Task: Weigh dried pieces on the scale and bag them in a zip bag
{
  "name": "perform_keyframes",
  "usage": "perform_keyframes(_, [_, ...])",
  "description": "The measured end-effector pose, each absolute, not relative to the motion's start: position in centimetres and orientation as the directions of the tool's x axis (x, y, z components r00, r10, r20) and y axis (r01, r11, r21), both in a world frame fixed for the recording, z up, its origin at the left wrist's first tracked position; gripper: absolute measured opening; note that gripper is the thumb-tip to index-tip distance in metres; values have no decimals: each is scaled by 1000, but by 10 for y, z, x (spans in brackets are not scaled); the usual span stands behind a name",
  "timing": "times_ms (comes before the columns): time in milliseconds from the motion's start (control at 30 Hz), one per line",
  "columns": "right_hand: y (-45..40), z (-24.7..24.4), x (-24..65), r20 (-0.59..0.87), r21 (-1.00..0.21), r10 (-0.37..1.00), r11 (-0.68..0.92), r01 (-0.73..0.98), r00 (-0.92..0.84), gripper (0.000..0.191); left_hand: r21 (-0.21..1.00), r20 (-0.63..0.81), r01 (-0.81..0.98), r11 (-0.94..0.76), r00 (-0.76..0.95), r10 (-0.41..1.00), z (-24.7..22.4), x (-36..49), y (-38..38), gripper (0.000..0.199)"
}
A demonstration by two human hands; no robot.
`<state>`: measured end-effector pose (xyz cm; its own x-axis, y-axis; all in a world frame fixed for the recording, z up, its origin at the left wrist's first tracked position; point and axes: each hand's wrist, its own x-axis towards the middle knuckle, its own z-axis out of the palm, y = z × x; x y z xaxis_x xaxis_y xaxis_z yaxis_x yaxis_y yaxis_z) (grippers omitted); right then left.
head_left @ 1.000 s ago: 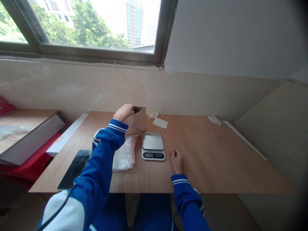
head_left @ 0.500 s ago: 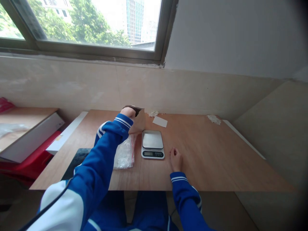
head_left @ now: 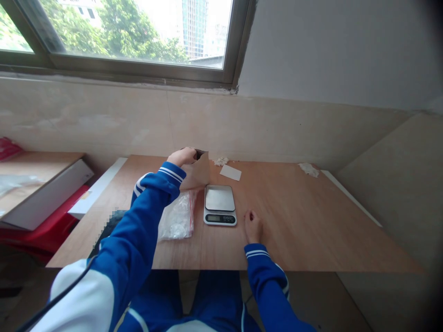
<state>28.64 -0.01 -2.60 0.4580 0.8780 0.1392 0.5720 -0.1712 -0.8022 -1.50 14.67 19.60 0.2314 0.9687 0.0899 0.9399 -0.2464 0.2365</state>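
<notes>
One brown paper bag (head_left: 195, 174) stands upright in your left hand (head_left: 180, 157), your fingers curled over its top edge and a dark gap showing at its mouth. It sits just left of the far end of the digital kitchen scale (head_left: 219, 205), above a clear zip bag (head_left: 176, 216) with a red seal and white contents. You cannot tell whether the paper bag's base touches the plywood table (head_left: 294, 221). Your right hand (head_left: 253, 227) rests on the table just right of the scale, loosely curled and holding nothing. Beyond the scale lie a white card (head_left: 230, 172) and a crumpled white scrap (head_left: 220, 161), with another scrap (head_left: 308, 169) farther right.
</notes>
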Motion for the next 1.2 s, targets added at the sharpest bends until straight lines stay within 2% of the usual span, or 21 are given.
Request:
perform_keyframes(133, [1, -28, 287, 133, -799, 880, -177, 575, 455, 45, 116, 15, 946, -303, 304, 953, 208, -15, 141, 19])
perform_keyframes(267, [1, -26, 285, 105, -760, 880, -230, 607, 464, 46, 14, 93, 966, -260, 257, 962, 227, -12, 129, 20])
perform_keyframes(367, [1, -24, 284, 104, -750, 878, -239, 616, 467, 46, 9, 213, 986, -165, 159, 964, 246, -10, 118, 22])
perform_keyframes(500, [1, -25, 285, 106, -771, 877, -226, 596, 469, 46, 139, 403, 983, -124, 59, 913, 257, 9, 99, 24])
perform_keyframes(567, [2, -27, 286, 112, -779, 877, -215, 589, 468, 47, 243, 486, 945, -219, 76, 871, 247, 32, 85, 24])
perform_keyframes(600, [2, -27, 286, 118, -777, 875, -213, 592, 469, 47, 286, 497, 906, -311, 137, 857, 237, 46, 79, 23])
perform_keyframes(700, [1, -28, 286, 134, -781, 870, -203, 591, 475, 46, 386, 400, 785, -485, 331, 855, 192, 85, 66, 17])
perform_keyframes(800, [1, -27, 287, 123, -810, 862, -199, 552, 491, 46, 497, 224, 742, -450, 391, 892, 137, 105, 66, 18])
perform_keyframes(900, [2, -27, 288, 113, -821, 859, -202, 535, 499, 46, 599, 107, 734, -321, 324, 940, 93, 102, 74, 25])
perform_keyframes(1067, [6, -31, 291, 106, -842, 855, -195, 504, 507, 45, 587, 112, 781, -214, 183, 977, 66, 87, 79, 20])
perform_keyframes(1133, [6, -32, 291, 107, -848, 849, -194, 493, 518, 46, 559, 201, 795, -234, 144, 969, 78, 85, 78, 20])
perform_keyframes(1200, [5, -32, 290, 101, -851, 851, -195, 488, 516, 47, 519, 386, 807, -283, 75, 920, 101, 84, 78, 20])
